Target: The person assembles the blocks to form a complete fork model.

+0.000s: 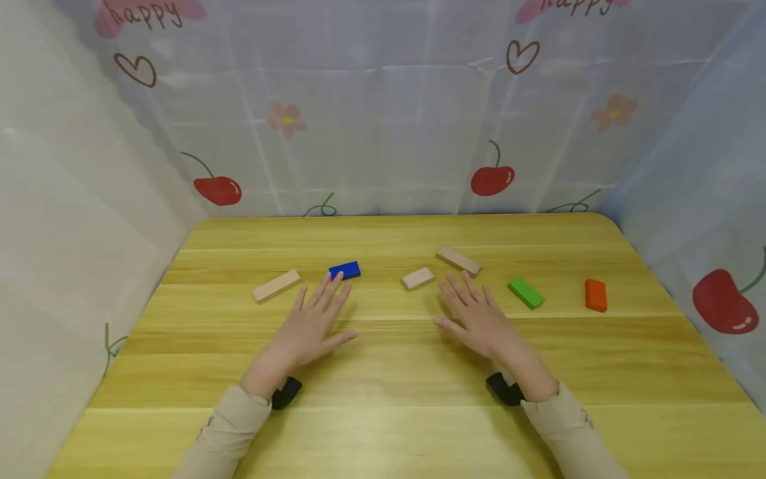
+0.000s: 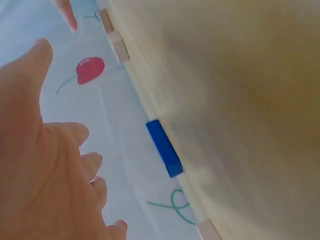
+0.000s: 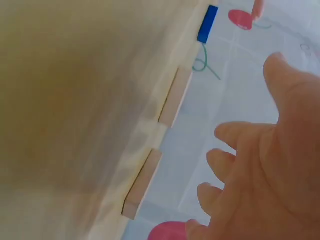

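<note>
Left hand (image 1: 304,332), fingers wide, partly hides the blue block (image 1: 350,269) at its one o'clock, contact unclear; right hand (image 1: 477,321), fingers also apart, has a long plain block (image 1: 457,260) toward eleven. Sleeves (image 1: 227,429) are cut off.

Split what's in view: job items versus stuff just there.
Likely job, though none is held:
blue block
green block
orange block
left plain block
middle plain block
back plain block

Just there:
table
printed backdrop
</note>
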Action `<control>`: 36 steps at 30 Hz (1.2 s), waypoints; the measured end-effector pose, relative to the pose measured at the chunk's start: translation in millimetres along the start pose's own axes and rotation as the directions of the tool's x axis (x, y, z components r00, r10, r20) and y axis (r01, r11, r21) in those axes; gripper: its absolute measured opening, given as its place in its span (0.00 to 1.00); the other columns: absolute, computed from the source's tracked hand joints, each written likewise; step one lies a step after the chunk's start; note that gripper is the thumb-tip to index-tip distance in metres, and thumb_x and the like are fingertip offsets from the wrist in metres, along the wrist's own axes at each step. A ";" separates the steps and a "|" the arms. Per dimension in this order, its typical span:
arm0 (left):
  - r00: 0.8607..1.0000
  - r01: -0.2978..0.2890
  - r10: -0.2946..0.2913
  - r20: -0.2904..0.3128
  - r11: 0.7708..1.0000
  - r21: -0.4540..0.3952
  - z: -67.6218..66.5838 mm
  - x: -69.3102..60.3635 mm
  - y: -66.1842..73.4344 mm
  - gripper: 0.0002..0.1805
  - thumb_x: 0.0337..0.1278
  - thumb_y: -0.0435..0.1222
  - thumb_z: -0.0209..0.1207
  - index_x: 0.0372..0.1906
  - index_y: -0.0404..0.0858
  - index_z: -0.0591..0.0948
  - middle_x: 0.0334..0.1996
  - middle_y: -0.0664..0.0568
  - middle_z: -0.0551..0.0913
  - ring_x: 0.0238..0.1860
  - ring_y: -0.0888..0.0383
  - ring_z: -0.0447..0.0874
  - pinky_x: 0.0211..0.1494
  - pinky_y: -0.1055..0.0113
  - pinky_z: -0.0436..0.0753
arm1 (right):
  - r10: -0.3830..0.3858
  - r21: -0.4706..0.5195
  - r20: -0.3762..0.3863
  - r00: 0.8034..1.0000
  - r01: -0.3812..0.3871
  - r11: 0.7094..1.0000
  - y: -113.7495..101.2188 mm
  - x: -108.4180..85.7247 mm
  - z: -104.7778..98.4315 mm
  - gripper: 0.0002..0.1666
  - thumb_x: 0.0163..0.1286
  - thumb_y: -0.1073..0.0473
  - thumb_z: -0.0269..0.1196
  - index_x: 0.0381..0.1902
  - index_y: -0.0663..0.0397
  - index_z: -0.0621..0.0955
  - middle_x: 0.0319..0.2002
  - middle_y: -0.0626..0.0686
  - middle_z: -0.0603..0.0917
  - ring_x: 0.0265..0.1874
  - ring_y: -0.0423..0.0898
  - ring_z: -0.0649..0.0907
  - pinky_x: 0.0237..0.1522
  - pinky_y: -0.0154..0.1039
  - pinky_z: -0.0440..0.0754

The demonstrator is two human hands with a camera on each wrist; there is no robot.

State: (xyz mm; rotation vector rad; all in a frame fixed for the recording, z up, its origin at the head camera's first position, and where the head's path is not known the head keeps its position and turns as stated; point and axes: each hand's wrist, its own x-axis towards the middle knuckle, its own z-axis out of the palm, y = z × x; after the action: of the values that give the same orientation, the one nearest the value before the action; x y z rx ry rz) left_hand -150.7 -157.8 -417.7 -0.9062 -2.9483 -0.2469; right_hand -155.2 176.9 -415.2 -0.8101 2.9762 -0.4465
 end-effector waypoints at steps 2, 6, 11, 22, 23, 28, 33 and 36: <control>1.000 0.014 -0.014 -0.003 1.000 -0.006 -3.9 2.0 -5.4 0.46 0.62 0.64 0.41 0.74 0.38 0.47 0.73 0.45 0.38 0.71 0.47 0.35 0.65 0.40 0.43 | 0.005 0.008 -0.010 1.000 -0.005 1.000 7.1 5.8 -4.4 0.43 0.72 0.38 0.47 0.73 0.61 0.52 0.72 0.61 0.48 0.69 0.62 0.44 0.61 0.64 0.44; 0.997 0.072 -0.072 -0.001 0.997 -0.031 -10.8 5.9 -26.1 0.46 0.63 0.58 0.49 0.74 0.38 0.44 0.73 0.44 0.37 0.71 0.46 0.34 0.65 0.40 0.41 | 0.043 0.074 -0.036 0.998 -0.040 0.996 27.9 21.0 -11.9 0.42 0.72 0.46 0.52 0.72 0.66 0.52 0.71 0.65 0.48 0.68 0.63 0.47 0.62 0.62 0.47; 0.977 0.215 -0.215 0.010 0.973 -0.087 -12.4 2.5 -67.6 0.45 0.62 0.51 0.56 0.73 0.33 0.47 0.72 0.38 0.40 0.70 0.41 0.35 0.63 0.37 0.43 | 0.166 0.166 -0.064 0.984 -0.153 0.974 56.5 42.7 -12.8 0.38 0.71 0.55 0.57 0.68 0.73 0.58 0.67 0.71 0.53 0.65 0.66 0.56 0.60 0.59 0.58; 0.938 0.346 -0.333 0.098 0.874 -0.342 -13.9 -24.4 -113.0 0.42 0.63 0.42 0.58 0.71 0.25 0.50 0.67 0.30 0.52 0.66 0.35 0.50 0.63 0.40 0.51 | 0.291 0.200 -0.087 0.953 -0.269 0.942 75.8 48.7 -5.8 0.13 0.66 0.59 0.63 0.31 0.61 0.71 0.29 0.57 0.73 0.27 0.53 0.72 0.30 0.48 0.68; 0.940 0.339 -0.327 0.098 0.868 -0.362 -11.9 -24.9 -115.1 0.42 0.63 0.42 0.58 0.71 0.26 0.50 0.67 0.29 0.54 0.65 0.35 0.52 0.62 0.41 0.53 | 0.292 0.191 -0.092 0.952 -0.271 0.944 76.6 48.1 -5.7 0.13 0.65 0.59 0.63 0.32 0.62 0.71 0.29 0.57 0.73 0.26 0.53 0.72 0.29 0.48 0.68; 0.950 0.297 -0.309 0.048 0.846 -0.442 -2.1 -27.9 -126.9 0.37 0.63 0.38 0.58 0.70 0.27 0.56 0.64 0.30 0.61 0.61 0.35 0.61 0.59 0.44 0.62 | 0.308 0.140 -0.116 0.944 -0.291 0.946 78.6 47.6 -4.5 0.13 0.65 0.59 0.63 0.37 0.65 0.74 0.33 0.60 0.77 0.28 0.56 0.76 0.30 0.50 0.71; 0.943 0.265 -0.333 -0.025 0.793 -0.548 7.6 -34.8 -140.1 0.33 0.61 0.37 0.60 0.67 0.28 0.63 0.62 0.33 0.66 0.61 0.37 0.63 0.60 0.46 0.63 | 0.332 0.130 -0.149 0.931 -0.315 0.940 76.5 47.8 -3.4 0.17 0.64 0.59 0.64 0.44 0.68 0.78 0.39 0.63 0.80 0.35 0.59 0.79 0.35 0.53 0.74; 0.930 0.261 -0.363 -0.053 0.756 -0.600 12.6 -38.7 -147.7 0.32 0.60 0.39 0.61 0.65 0.29 0.67 0.63 0.36 0.65 0.64 0.39 0.60 0.62 0.47 0.60 | 0.334 0.135 -0.175 0.926 -0.313 0.940 76.2 48.4 -2.5 0.20 0.64 0.58 0.65 0.48 0.69 0.78 0.41 0.64 0.80 0.35 0.60 0.79 0.35 0.54 0.75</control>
State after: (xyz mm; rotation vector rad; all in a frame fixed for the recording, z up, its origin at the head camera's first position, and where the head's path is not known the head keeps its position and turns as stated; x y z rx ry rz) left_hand -201.6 -297.7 -454.0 -0.3604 -2.8668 -1.2415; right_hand -234.9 216.1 -431.6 -0.2665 3.1440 -0.6911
